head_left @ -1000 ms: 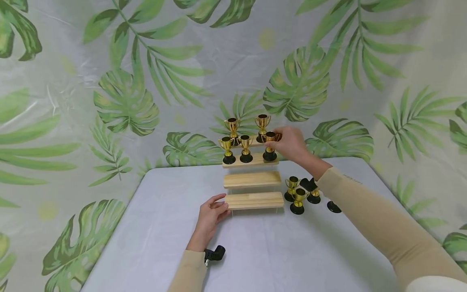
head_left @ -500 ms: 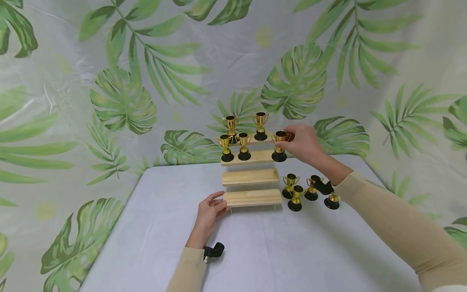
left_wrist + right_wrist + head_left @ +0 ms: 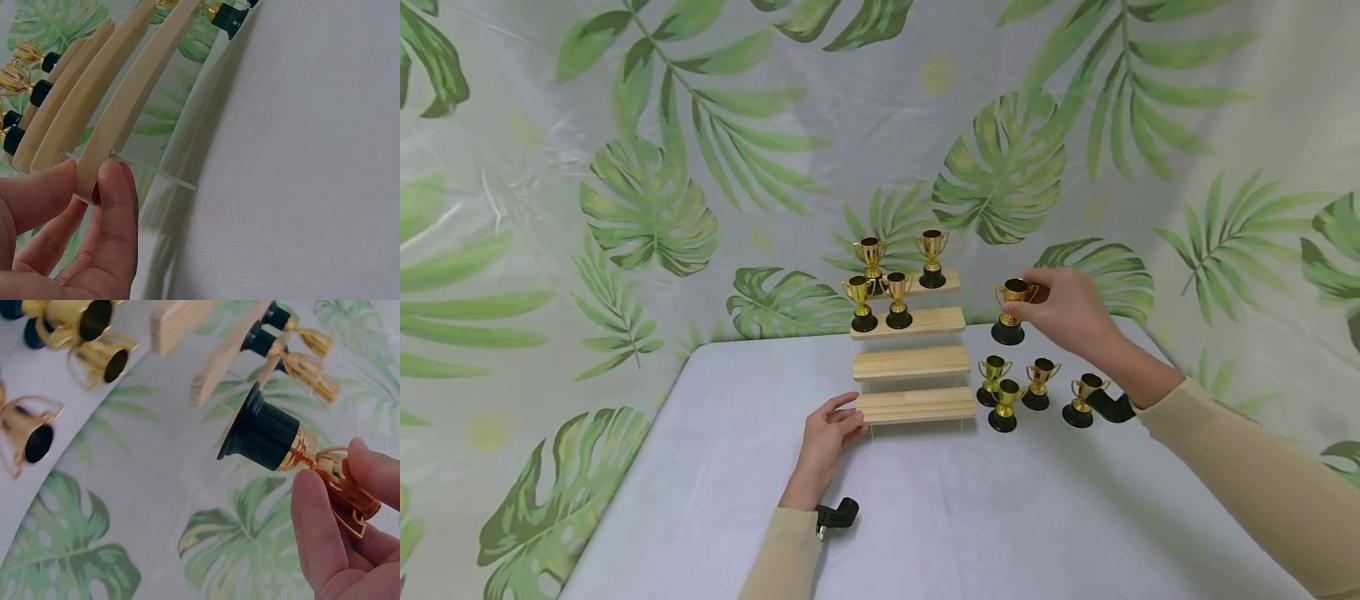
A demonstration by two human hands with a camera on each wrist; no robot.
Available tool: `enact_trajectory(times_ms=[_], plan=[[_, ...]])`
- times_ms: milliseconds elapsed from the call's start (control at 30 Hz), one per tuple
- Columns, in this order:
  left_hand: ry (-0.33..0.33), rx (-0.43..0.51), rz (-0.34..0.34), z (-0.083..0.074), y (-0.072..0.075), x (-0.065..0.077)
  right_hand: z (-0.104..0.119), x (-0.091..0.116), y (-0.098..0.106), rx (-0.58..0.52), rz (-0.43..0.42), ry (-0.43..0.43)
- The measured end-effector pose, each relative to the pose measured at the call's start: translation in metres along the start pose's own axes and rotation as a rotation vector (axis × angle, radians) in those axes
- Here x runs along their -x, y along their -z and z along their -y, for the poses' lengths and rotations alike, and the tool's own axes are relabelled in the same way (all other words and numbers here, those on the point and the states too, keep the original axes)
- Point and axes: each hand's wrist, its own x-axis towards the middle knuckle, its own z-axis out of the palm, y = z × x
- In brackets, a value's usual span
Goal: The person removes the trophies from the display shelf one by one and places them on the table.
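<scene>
My right hand [image 3: 1071, 310] pinches a gold trophy cup [image 3: 1011, 310] with a black base, held in the air to the right of a stepped wooden stand [image 3: 913, 364]. In the right wrist view the thumb and fingers wrap the trophy's gold cup [image 3: 340, 481], and its black base points away from the palm. My left hand [image 3: 829, 433] grips the left end of the stand's lowest shelf [image 3: 125, 106], thumb on one face and fingers on the other. Two trophies [image 3: 932, 260] stand on the top shelf, and two more [image 3: 897, 300] at the left of the second shelf.
Several gold trophies [image 3: 1038, 383] stand on the white-covered table [image 3: 722, 467] to the right of the stand, below my right hand. The two lower shelves bear no trophies. A leaf-patterned sheet [image 3: 820, 150] hangs behind the table.
My right hand has lifted the trophy off the right end of the second shelf and carried it to the right. The left hand keeps its grip on the lowest shelf.
</scene>
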Motion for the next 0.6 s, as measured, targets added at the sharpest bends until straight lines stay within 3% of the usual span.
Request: enact_trajectory(times_ms=[267,600], plan=[[-0.004,0.002,0.001,-0.001,-0.001,0.001,-0.023,0.023,0.012,0.072,-0.029,-0.024],[0.004,0.004,-0.011,-0.001,-0.002,0.001,-0.054,0.049,0.010,0.083,-0.005,-0.007]])
